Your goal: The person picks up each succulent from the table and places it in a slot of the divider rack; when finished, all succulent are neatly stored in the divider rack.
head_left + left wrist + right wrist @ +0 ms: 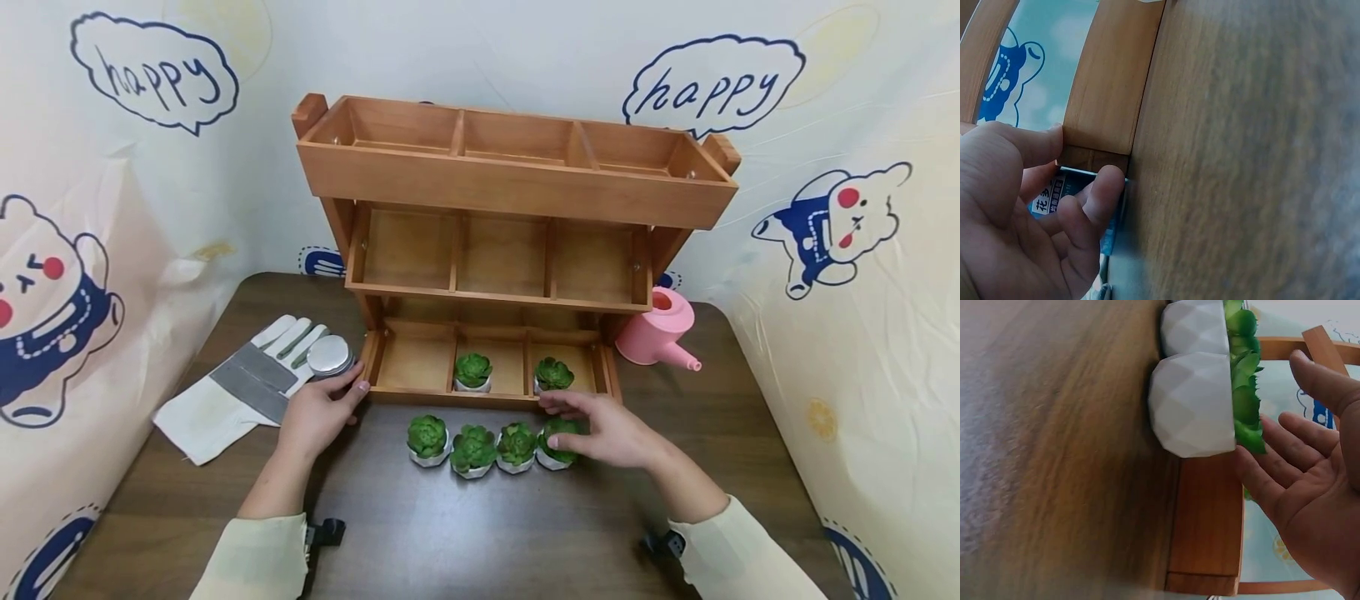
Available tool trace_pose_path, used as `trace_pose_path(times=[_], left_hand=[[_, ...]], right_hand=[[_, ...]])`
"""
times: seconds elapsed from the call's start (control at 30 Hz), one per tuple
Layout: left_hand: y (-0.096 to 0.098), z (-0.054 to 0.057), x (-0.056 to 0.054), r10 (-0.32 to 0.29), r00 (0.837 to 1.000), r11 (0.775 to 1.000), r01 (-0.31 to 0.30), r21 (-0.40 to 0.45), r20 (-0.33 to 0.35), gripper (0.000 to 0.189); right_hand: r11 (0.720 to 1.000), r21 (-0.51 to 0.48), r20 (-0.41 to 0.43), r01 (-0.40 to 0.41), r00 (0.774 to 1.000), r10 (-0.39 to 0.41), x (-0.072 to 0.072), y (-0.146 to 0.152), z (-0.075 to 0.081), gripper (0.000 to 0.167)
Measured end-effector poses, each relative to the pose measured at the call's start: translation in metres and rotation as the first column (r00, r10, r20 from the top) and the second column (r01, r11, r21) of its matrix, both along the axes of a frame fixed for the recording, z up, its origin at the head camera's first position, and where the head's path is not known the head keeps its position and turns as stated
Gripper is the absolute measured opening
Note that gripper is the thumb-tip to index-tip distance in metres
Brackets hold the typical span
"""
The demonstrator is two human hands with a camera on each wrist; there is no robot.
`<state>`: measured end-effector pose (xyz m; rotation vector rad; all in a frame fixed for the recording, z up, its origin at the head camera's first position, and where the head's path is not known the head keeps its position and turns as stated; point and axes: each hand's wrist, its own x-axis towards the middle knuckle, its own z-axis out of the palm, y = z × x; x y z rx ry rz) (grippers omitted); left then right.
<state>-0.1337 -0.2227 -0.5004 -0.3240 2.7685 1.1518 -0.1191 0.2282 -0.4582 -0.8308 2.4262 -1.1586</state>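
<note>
A three-tier wooden planter shelf [517, 187] stands at the back of the table. My left hand [318, 412] holds the left front corner of its bottom tray [1104, 81], thumb on the upper edge and fingers curled at the end. My right hand [611, 429] is over the rightmost potted succulent [553, 458] of a row before the shelf, fingers spread and thumb apart. In the right wrist view that plant's white faceted pot [1194, 406] stands beside the fingertips. Two more succulents sit in the bottom tray, one in the middle compartment [472, 371], one in the right [553, 375].
A pink watering can [656, 329] stands right of the shelf. White and grey gloves [240, 387] lie at the left, with a silver-lidded tin [330, 356] beside the left hand. Several succulents [474, 450] line the tray's front. A printed cloth [495, 50] hangs behind.
</note>
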Motion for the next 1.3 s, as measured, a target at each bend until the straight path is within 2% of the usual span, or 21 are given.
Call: trace_pose_path(times=[0.23, 0.4, 0.6, 1.03, 1.3], left_hand=[[0.000, 0.000, 0.000, -0.003, 1.000, 1.000, 0.003, 0.005, 0.008, 0.056], [-0.001, -0.001, 0.000, -0.009, 1.000, 1.000, 0.009, -0.002, -0.019, 0.055], [-0.002, -0.003, 0.000, -0.024, 0.997, 1.000, 0.024, -0.005, -0.068, 0.052], [-0.001, -0.001, 0.001, -0.017, 0.999, 1.000, 0.017, -0.002, -0.049, 0.054], [-0.001, -0.002, 0.001, -0.017, 0.998, 1.000, 0.017, 0.002, -0.061, 0.051]], right_hand=[[0.998, 0.055, 0.008, 0.000, 1.000, 0.000, 0.005, 0.010, -0.010, 0.080], [0.996, 0.088, 0.022, 0.020, 1.000, -0.022, 0.009, 0.016, -0.013, 0.087], [0.990, 0.131, 0.014, 0.056, 0.998, -0.058, 0.013, 0.022, -0.018, 0.087], [0.989, 0.130, 0.019, 0.072, 0.997, -0.075, 0.015, 0.025, -0.027, 0.078], [0.987, 0.140, 0.039, 0.084, 0.995, -0.090, 0.015, 0.023, -0.031, 0.076]])
